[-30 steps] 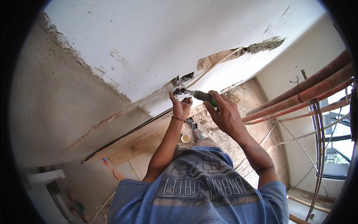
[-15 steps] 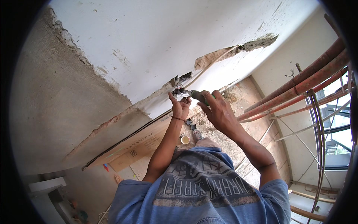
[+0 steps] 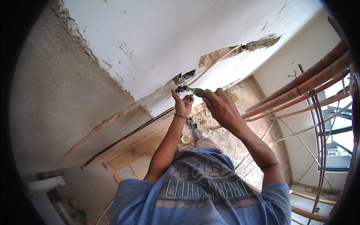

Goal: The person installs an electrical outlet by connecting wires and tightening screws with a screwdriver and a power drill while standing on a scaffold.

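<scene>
My left hand [image 3: 183,106] holds a small white electrical fitting [image 3: 184,92], with dark parts on its back, between thumb and fingers. Thin wires [image 3: 181,80] run from it up to a dark hole [image 3: 188,76] in the broken wall. In my right hand [image 3: 223,110] is a screwdriver [image 3: 202,93] with a dark and green handle, its fingers wrapped round the grip. The screwdriver points left, its tip at the fitting's back; exactly where it touches is too small to make out.
A pale conduit [image 3: 214,63] lies along a groove broken into the white wall [image 3: 150,41]. Rusty red poles [image 3: 300,86] stand at the right. Below are a cup [image 3: 185,139], a flattened cardboard box [image 3: 140,148] and a rubble-strewn floor [image 3: 240,95].
Both hands, with the fitting and screwdriver, sit slightly further right and lower in the picture; the wall has shifted in view too. The right hand's grip on the handle has turned a little.
</scene>
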Demonstrator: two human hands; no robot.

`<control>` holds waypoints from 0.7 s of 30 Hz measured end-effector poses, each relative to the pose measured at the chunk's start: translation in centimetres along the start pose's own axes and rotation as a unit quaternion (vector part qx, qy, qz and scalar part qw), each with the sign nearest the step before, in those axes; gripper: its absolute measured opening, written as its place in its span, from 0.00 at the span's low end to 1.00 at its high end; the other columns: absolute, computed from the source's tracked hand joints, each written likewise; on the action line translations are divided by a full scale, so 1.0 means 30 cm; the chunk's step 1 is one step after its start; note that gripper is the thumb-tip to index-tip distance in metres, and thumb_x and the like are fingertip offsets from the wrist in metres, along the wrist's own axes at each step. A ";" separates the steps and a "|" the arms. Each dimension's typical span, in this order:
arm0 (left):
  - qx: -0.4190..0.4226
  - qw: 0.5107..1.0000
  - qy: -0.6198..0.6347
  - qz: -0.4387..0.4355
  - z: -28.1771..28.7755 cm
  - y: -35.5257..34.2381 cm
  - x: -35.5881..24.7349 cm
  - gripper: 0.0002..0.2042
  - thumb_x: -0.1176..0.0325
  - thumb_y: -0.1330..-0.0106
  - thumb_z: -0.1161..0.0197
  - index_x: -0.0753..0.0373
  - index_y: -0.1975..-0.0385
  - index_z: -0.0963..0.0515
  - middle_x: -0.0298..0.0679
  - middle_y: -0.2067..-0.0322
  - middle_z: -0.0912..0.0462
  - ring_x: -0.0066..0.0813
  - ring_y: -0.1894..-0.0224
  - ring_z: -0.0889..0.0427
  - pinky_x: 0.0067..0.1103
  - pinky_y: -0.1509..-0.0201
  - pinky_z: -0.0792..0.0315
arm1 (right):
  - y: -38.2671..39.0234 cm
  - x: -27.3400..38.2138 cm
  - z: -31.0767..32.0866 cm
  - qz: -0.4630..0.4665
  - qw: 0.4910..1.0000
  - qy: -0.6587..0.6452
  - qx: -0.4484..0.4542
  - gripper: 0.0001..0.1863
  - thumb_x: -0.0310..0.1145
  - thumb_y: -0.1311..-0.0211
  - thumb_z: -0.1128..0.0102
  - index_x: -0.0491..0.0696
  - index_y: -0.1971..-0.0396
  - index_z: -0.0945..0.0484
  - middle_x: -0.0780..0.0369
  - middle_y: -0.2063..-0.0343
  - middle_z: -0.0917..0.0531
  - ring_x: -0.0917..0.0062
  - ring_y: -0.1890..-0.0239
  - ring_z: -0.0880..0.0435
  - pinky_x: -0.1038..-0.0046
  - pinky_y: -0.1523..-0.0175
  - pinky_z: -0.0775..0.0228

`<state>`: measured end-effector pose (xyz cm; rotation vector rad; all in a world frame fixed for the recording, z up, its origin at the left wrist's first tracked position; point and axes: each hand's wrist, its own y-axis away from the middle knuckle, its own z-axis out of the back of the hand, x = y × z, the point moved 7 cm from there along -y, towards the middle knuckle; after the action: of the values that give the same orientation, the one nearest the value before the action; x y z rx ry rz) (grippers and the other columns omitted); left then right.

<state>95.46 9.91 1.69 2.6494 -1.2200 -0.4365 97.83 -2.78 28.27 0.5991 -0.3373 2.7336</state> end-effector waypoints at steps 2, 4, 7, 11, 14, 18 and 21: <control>-0.004 1.000 -0.015 -0.015 0.004 0.000 -0.003 0.36 0.31 0.45 0.42 0.59 0.51 0.29 0.42 0.62 0.25 0.32 0.63 0.26 0.25 0.59 0.28 | -0.024 -0.019 -0.006 -0.038 0.998 0.033 0.033 0.12 0.36 0.34 0.45 0.47 0.55 0.26 0.50 0.64 0.25 0.56 0.72 0.21 0.57 0.69 0.31; -0.018 1.000 -0.014 -0.012 0.011 0.003 -0.001 0.36 0.30 0.45 0.43 0.58 0.51 0.29 0.42 0.61 0.25 0.33 0.63 0.27 0.25 0.59 0.28 | -0.029 -0.015 -0.003 -0.041 0.997 0.044 0.042 0.12 0.34 0.35 0.44 0.47 0.55 0.25 0.52 0.63 0.25 0.57 0.70 0.20 0.58 0.67 0.30; -0.034 0.999 -0.009 -0.003 0.013 0.002 0.008 0.36 0.30 0.45 0.43 0.58 0.50 0.30 0.42 0.61 0.25 0.33 0.63 0.27 0.26 0.59 0.28 | -0.019 0.018 0.014 0.058 0.998 0.039 -0.005 0.13 0.31 0.37 0.42 0.49 0.53 0.25 0.54 0.59 0.26 0.59 0.66 0.20 0.60 0.64 0.28; -0.023 1.000 -0.009 -0.011 0.005 -0.001 0.004 0.36 0.30 0.45 0.43 0.58 0.50 0.30 0.42 0.61 0.25 0.33 0.62 0.27 0.26 0.59 0.28 | 0.001 0.039 0.041 0.097 0.991 0.006 -0.091 0.15 0.28 0.40 0.40 0.52 0.53 0.24 0.55 0.56 0.27 0.60 0.62 0.19 0.63 0.60 0.25; -0.033 0.999 -0.016 -0.019 0.004 0.000 0.003 0.35 0.30 0.44 0.43 0.57 0.51 0.30 0.42 0.62 0.24 0.33 0.64 0.27 0.26 0.60 0.28 | -0.010 -0.001 0.012 0.027 0.999 -0.024 -0.039 0.15 0.27 0.42 0.38 0.51 0.54 0.23 0.56 0.55 0.26 0.60 0.59 0.19 0.64 0.58 0.23; -0.039 0.999 0.003 0.035 0.022 -0.010 0.007 0.27 0.33 0.38 0.49 0.50 0.53 0.26 0.35 0.60 0.22 0.32 0.60 0.25 0.26 0.62 0.30 | 0.001 -0.006 0.026 0.181 0.978 -0.063 -0.087 0.17 0.23 0.47 0.34 0.48 0.56 0.24 0.56 0.55 0.23 0.62 0.56 0.18 0.66 0.57 0.22; 0.008 0.999 -0.002 0.049 0.016 -0.007 -0.025 0.27 0.34 0.37 0.50 0.51 0.54 0.25 0.36 0.61 0.22 0.36 0.57 0.24 0.26 0.61 0.30 | -0.004 -0.043 0.175 0.159 0.951 -0.103 -0.245 0.22 0.19 0.52 0.33 0.46 0.55 0.27 0.57 0.57 0.22 0.65 0.59 0.19 0.66 0.55 0.25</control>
<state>94.96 10.60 1.31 2.5887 -1.3518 -0.4173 100.89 -4.54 32.37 0.7351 -1.2172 2.7126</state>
